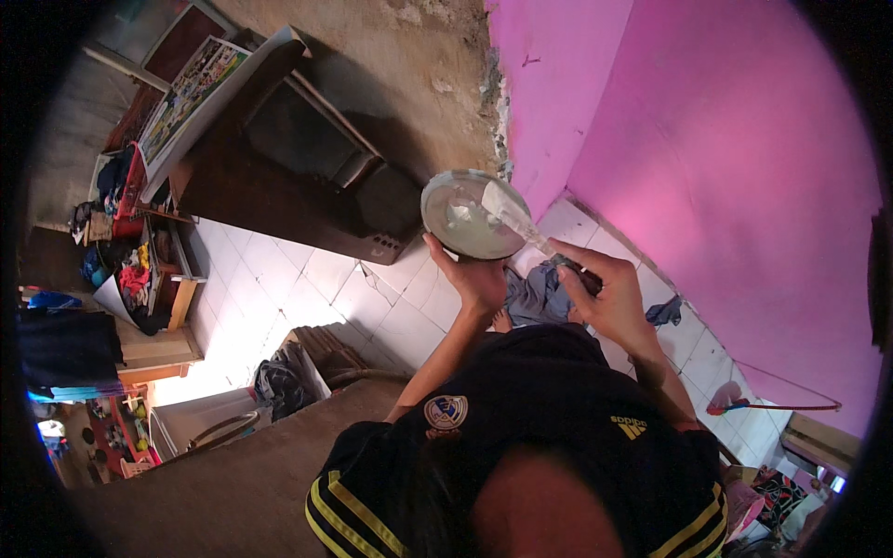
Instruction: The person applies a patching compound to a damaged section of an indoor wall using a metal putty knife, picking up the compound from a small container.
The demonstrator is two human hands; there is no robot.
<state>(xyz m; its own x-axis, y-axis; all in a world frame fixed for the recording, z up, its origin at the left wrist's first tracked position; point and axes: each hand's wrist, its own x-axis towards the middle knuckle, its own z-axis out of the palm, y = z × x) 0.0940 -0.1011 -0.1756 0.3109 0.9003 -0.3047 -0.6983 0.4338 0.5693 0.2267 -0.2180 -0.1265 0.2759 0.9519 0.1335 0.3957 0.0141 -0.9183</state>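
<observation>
My left hand (472,279) is closed on the near edge of a round, shallow dish (451,219), its thumb at the left rim and the other fingers hidden underneath. White, wet-looking smears cover the dish's pale grey-green inside. In my right hand (609,293), the fingers are wrapped round the dark handle of a putty knife (510,209). Its flat end is coated in white and lies over the right part of the dish. Whether the blade touches the dish I cannot tell.
A dark wooden cabinet (298,177) stands tilted in view, ahead to the left. Pink walls (726,186) meet a bare plaster wall (409,56) with a crumbling edge. Grey cloth (539,293) lies on white floor tiles (316,274) by my feet. Cluttered shelves (158,270) stand left.
</observation>
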